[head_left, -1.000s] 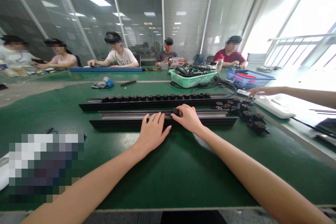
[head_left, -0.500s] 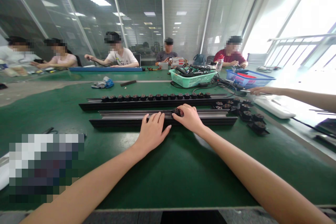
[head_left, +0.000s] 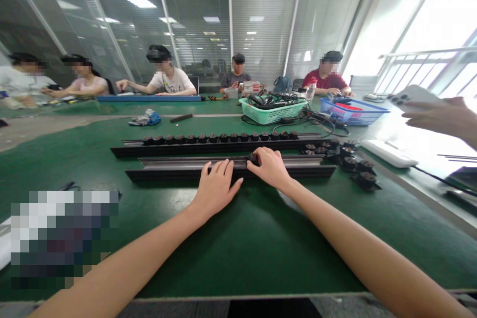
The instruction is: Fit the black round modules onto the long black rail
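My left hand [head_left: 214, 190] lies over the near black rail [head_left: 171, 174], fingers stretched out on its edge and thumb pointing right. In my right hand [head_left: 271, 166], thumb and fingers close on a small black socket-like module [head_left: 253, 159] set in the rail's channel; the fingers hide part of it. Behind runs a second long rail [head_left: 128, 150], with a row of similar modules [head_left: 223, 137] along its channel. More loose black modules [head_left: 365, 179] lie in a cluster past the rails' right ends.
A green basket [head_left: 274, 115] of cables and a blue basket [head_left: 354, 118] stand farther back. At right, another person's hand [head_left: 443, 117] holds a phone [head_left: 419, 97] above a white power strip [head_left: 389, 153]. A blue-grey cloth [head_left: 145, 118] lies back left. Several people sit across the table.
At right, the other person's hand has risen from the table and now holds up a phone. My hands stay almost where they were, the right still gripping the module.
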Demonstrator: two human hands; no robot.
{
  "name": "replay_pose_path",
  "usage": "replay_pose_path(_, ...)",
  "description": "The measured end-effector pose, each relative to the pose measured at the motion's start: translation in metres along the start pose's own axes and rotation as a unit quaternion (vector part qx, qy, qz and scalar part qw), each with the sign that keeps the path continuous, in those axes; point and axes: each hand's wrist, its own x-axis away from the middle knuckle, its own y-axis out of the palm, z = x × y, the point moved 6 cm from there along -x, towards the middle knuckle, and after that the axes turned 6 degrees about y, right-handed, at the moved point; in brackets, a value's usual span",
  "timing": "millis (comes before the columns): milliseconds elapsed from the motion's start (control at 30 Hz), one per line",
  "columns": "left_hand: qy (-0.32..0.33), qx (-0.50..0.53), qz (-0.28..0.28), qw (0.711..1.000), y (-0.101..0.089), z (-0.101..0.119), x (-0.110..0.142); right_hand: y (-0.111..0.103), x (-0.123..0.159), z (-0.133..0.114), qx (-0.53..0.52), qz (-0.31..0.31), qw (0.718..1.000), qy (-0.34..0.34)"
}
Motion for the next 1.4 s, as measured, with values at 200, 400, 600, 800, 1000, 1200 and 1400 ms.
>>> replay_pose_path(200,0.006,0.006,0.009,1.0,-0.0003,-0.0005,0.0006,-0.0003,0.0011,0.0012,0.017,0.005,1.0,0.002)
replay_pose_path(400,0.01,0.006,0.015,1.0,-0.0012,-0.0005,0.0005,0.0015,0.0017,0.0014,0.022,0.004,1.0,0.004)
replay_pose_path(600,0.012,0.009,0.018,1.0,-0.0018,0.0001,0.0007,0.0013,0.0016,0.0027,0.026,0.005,1.0,0.009)
replay_pose_path(800,0.007,0.012,0.006,1.0,-0.0018,0.0005,0.0002,0.0008,0.0015,0.0028,0.026,0.011,1.0,0.009)
replay_pose_path(1000,0.004,0.007,0.003,1.0,-0.0012,0.0002,0.0001,0.0021,0.0009,0.0053,0.015,0.01,1.0,0.015)
replay_pose_path(1200,0.008,0.008,0.002,1.0,-0.0018,0.0001,0.0004,0.0025,0.0002,0.0078,0.006,0.013,1.0,0.022)
replay_pose_path(1400,0.009,0.007,0.009,1.0,-0.0019,0.0005,0.0002,0.0004,-0.0005,0.007,0.019,0.008,0.999,0.027)
